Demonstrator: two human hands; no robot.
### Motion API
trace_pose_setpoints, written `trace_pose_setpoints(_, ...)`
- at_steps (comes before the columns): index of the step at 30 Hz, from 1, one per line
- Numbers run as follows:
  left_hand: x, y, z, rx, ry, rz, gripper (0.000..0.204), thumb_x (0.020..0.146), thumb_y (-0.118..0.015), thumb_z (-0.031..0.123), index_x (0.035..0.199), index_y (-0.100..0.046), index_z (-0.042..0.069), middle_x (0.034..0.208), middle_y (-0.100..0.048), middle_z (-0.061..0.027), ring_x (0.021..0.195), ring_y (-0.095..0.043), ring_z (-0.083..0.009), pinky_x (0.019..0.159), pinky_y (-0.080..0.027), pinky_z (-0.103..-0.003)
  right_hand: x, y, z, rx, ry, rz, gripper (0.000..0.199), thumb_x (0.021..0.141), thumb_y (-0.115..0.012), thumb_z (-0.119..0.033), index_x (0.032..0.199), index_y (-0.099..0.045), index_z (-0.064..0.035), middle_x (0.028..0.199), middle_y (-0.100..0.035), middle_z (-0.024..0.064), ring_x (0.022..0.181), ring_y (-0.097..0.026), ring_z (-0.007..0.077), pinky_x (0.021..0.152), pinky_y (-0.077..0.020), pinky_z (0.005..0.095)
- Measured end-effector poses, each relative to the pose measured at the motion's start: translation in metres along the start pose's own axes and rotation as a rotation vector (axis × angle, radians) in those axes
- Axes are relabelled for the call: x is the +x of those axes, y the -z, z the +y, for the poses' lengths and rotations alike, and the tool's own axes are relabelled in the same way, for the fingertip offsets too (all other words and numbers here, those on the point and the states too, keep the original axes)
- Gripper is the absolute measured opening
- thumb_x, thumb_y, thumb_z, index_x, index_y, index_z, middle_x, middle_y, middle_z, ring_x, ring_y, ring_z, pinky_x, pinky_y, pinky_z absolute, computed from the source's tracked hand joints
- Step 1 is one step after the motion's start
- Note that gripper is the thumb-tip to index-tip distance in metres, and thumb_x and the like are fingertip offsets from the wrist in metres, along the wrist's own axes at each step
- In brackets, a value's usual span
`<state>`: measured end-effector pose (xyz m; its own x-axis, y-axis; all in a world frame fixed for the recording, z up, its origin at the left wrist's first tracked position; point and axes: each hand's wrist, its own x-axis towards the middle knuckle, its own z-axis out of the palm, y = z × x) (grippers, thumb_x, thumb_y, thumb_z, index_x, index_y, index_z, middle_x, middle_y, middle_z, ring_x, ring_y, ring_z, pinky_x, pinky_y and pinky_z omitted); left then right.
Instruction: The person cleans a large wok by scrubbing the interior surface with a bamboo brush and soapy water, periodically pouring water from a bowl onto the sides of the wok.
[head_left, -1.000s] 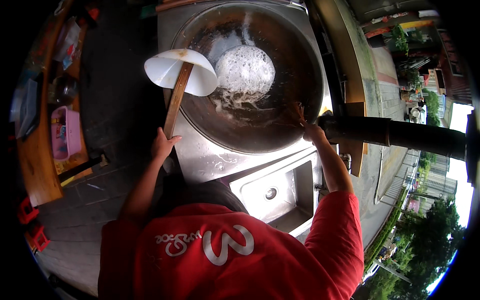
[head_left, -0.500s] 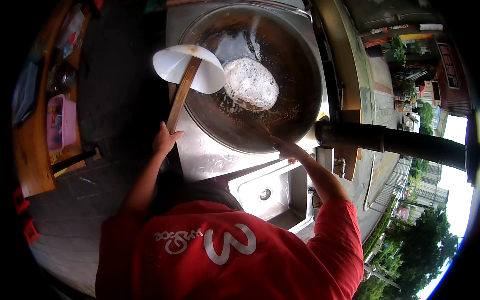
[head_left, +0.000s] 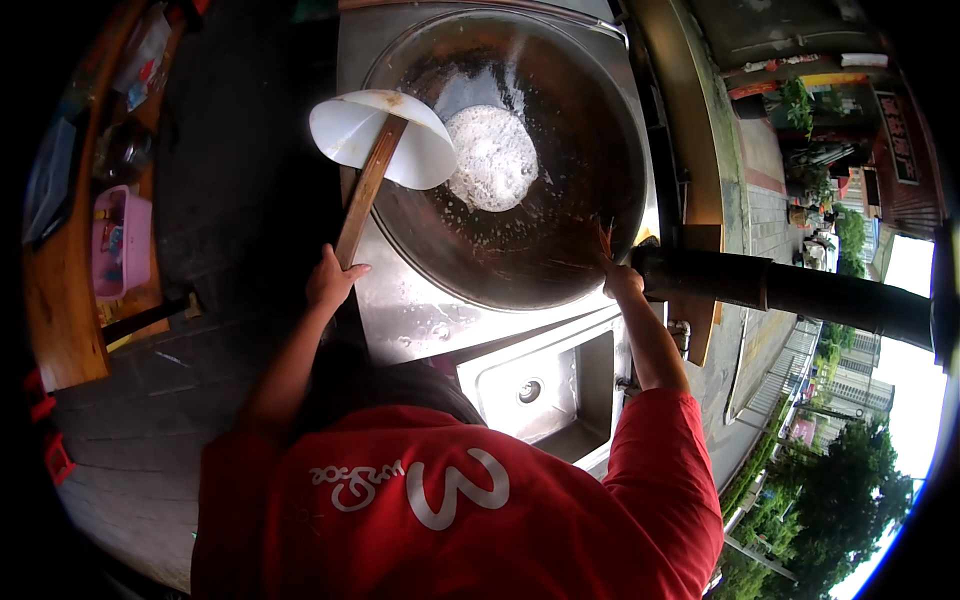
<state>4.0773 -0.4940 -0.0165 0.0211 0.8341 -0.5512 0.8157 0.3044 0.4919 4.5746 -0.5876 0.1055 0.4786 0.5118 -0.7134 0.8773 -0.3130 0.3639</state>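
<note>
While the left hand (head_left: 330, 280) closes around the lower end of a wooden-handled white ladle (head_left: 383, 140), its bowl hangs above the hand over the rim of the big steel wok (head_left: 560, 230). The right hand (head_left: 618, 280) grips a brush (head_left: 603, 238) inside the wok, foamy water (head_left: 490, 158) beyond it.

Large round steel wok (head_left: 560, 190) far centre; white wooden-handled ladle (head_left: 385, 135) over its left rim; square steel sink (head_left: 545, 385) near it; wooden desk (head_left: 60, 300) far left.
</note>
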Motion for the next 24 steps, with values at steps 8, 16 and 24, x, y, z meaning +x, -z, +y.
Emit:
trace_pose_setpoints(8,0.0,-0.003,-0.001,0.03,-0.056,0.023,0.092,0.068,-0.074,0.054,0.131,-0.033,-0.001,0.112,-0.059,-0.027,0.104,-0.058,-0.0419,0.085,-0.047,-0.046,0.0,-0.034,-0.009,0.17,0.215,0.021,0.081,0.075,-0.054,-0.006,0.146,-0.024,-0.0327,0.097,-0.068,0.0142,0.069,-0.067,0.0262,0.056,-0.0537,0.0381)
trace_pose_setpoints(16,0.006,-0.003,-0.007,-0.017,0.019,0.032,0.095,0.067,-0.074,0.054,0.133,-0.032,-0.001,0.115,-0.057,-0.028,0.105,-0.057,-0.0419,0.087,-0.046,-0.046,-0.02,-0.016,-0.098,0.35,0.189,-0.217,0.076,0.079,-0.052,-0.015,0.146,-0.023,-0.036,0.093,-0.067,0.0166,0.072,-0.068,0.0259,0.061,-0.0552,0.0389)
trace_pose_setpoints(24,0.007,-0.008,-0.012,-0.037,0.035,-0.02,0.096,0.068,-0.074,0.053,0.134,-0.031,-0.001,0.118,-0.056,-0.0273,0.109,-0.055,-0.0413,0.09,-0.045,-0.045,0.049,-0.057,-0.011,0.148,0.131,0.099,0.066,0.08,-0.055,-0.025,0.142,-0.033,-0.0343,0.085,-0.068,0.0138,0.063,-0.065,0.0247,0.052,-0.054,0.0325)
